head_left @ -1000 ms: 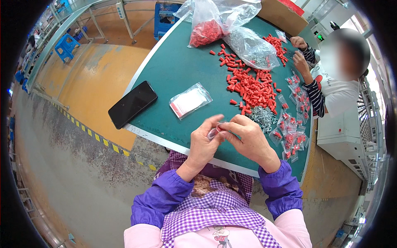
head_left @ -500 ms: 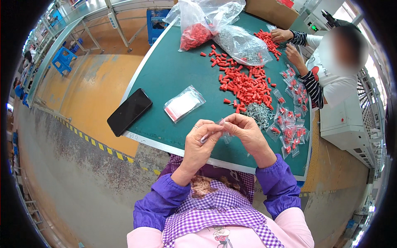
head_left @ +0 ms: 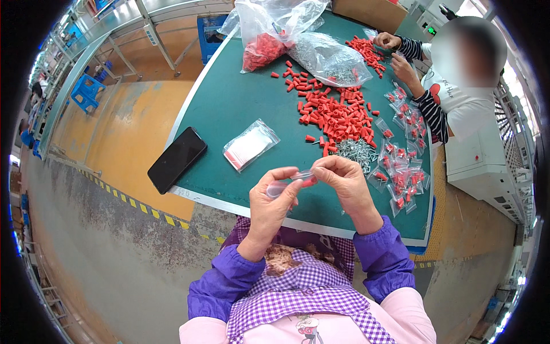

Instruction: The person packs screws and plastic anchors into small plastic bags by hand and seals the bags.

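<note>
Over the near edge of the green table, my left hand (head_left: 266,203) and my right hand (head_left: 346,186) both pinch a small clear zip bag (head_left: 302,174). Something red shows in or behind the bag by my right fingertips. Rolled clear plastic (head_left: 276,189), perhaps more bags, is tucked in my left fingers. Just beyond my right hand lie a heap of silver screws (head_left: 357,153) and a larger pile of red tapered plastic caps (head_left: 335,114). To the right, several filled small bags (head_left: 401,172) with red caps lie in a loose heap.
On the left of the table (head_left: 229,103) rest a black phone (head_left: 177,160) and a clear packet of flat bags (head_left: 251,146). Large plastic bags (head_left: 266,51) of caps and screws stand farther back. A co-worker's hands (head_left: 404,69) work at the far right.
My hands have drawn slightly apart, so the small bag between them shows more plainly, with red visible at its right end. The view has shifted slightly.
</note>
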Demonstrator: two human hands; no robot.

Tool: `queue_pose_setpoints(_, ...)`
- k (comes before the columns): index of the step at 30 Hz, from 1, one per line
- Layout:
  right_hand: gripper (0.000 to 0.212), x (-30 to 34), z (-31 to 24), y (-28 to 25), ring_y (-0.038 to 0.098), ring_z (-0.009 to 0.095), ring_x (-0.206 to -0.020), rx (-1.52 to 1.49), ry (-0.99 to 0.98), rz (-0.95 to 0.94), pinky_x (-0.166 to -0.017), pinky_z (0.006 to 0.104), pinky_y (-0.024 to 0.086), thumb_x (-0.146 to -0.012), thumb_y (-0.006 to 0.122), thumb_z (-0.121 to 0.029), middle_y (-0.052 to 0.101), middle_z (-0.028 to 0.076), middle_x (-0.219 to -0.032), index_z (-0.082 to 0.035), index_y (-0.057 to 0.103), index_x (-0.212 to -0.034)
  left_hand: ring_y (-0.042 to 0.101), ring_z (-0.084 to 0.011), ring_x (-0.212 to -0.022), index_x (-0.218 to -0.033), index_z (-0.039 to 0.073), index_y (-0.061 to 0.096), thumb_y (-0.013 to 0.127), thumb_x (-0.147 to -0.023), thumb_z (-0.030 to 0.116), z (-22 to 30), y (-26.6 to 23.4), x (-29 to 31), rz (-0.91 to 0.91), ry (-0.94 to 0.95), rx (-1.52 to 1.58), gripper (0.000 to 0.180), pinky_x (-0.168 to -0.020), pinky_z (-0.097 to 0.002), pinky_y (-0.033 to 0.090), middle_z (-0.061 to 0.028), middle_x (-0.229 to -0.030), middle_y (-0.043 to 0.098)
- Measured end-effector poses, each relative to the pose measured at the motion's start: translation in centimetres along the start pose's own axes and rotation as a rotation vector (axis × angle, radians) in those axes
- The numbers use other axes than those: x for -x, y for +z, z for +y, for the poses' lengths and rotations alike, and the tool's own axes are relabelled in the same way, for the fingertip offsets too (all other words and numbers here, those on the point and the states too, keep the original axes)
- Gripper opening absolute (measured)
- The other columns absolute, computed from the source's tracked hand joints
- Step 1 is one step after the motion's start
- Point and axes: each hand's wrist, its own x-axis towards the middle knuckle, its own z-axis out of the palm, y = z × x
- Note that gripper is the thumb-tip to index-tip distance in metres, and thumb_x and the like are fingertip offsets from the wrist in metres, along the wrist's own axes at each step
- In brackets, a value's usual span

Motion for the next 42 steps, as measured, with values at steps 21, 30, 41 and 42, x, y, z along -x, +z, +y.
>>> queue_pose_setpoints(21,0.009,1.5,0.9,1.8,0.056,0.009,-0.073,0.768,-0.34,0.125,-0.067,0.0227,0.047,-0.086,0.062,-0.005,0.055,0.004,-0.079,0.002,0.056,-0.085,0.047,-0.0033,-0.055,-0.088,0.003,0.063,0.066,-0.084,0.01,-2.2,0.1,-0.5,-0.075,-0.047,0.083,0.008,-0.047,-0.0168,0.035,0.0007,-0.079,0.06)
queue_pose_setpoints(30,0.006,3.1,-0.8,-2.7,0.059,0.015,-0.071,0.822,-0.354,0.526,-0.067,0.0272,0.045,-0.087,0.06,-0.007,0.06,0.006,-0.075,-0.002,0.058,-0.083,0.053,-0.0147,-0.077,-0.125,0.002,0.043,0.046,-0.095,0.015,-4.2,-1.1,-1.4,-0.232,-0.362,0.719,0.033,-0.066,-0.0274,0.045,-0.0123,-0.099,0.055)
queue_pose_setpoints(41,0.014,3.8,0.2,-1.0,0.056,0.008,-0.065,0.439,0.029,0.25,-0.058,0.0236,0.048,-0.088,0.061,-0.013,0.061,0.003,-0.077,0.0,0.06,-0.088,0.053,-0.0232,-0.104,-0.13,0.004,0.04,0.042,-0.095,0.017,-2.9,0.4,-1.3,-0.144,-0.314,0.787,0.037,-0.089,-0.0337,0.044,-0.0158,-0.117,0.054)
queue_pose_setpoints(42,0.015,3.6,1.3,0.0,0.057,0.008,-0.067,0.278,0.14,0.194,-0.058,0.0229,0.048,-0.088,0.062,-0.013,0.06,0.003,-0.077,0.001,0.059,-0.088,0.053,-0.0221,-0.105,-0.13,0.004,0.039,0.04,-0.096,0.019,-2.8,0.6,-1.2,-0.132,-0.289,0.746,0.038,-0.088,-0.0331,0.045,-0.0152,-0.119,0.054)
